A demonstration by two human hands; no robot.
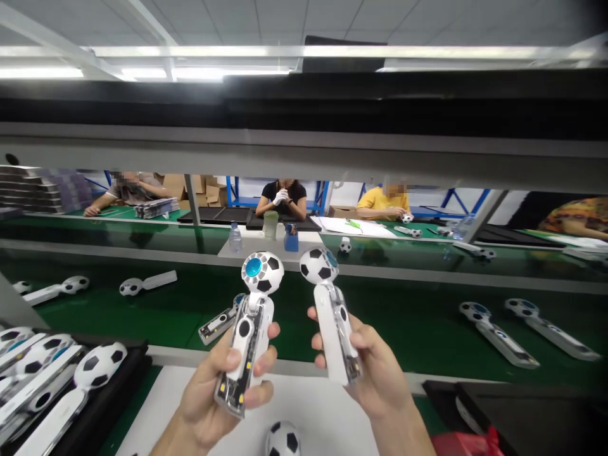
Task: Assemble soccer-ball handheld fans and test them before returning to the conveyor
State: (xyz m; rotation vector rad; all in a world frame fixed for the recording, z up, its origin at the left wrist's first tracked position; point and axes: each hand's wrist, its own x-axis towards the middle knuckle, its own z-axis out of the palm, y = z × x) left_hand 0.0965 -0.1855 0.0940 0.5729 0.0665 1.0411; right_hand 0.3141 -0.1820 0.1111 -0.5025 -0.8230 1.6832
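Note:
My left hand [213, 380] is wrapped round the handle of a soccer-ball-headed device [263, 272], held upright with its blue round lens and clear front facing me. In my right hand [375, 361] is a second soccer-ball-headed device [319, 266], tilted left, its white side and part of the clear front showing. The two ball heads are close together but apart. Below them, on a white sheet [304, 405], another soccer-ball head [284, 439] shows at the bottom edge, the rest of it cut off.
A black tray [128, 373] at left carries several similar devices. More lie on the green conveyor [380, 316], left and right. A red object [468, 443] sits lower right. Across the line, several people work beside a bottle [235, 237] and a blue box [291, 239]. A beam [304, 155] crosses above.

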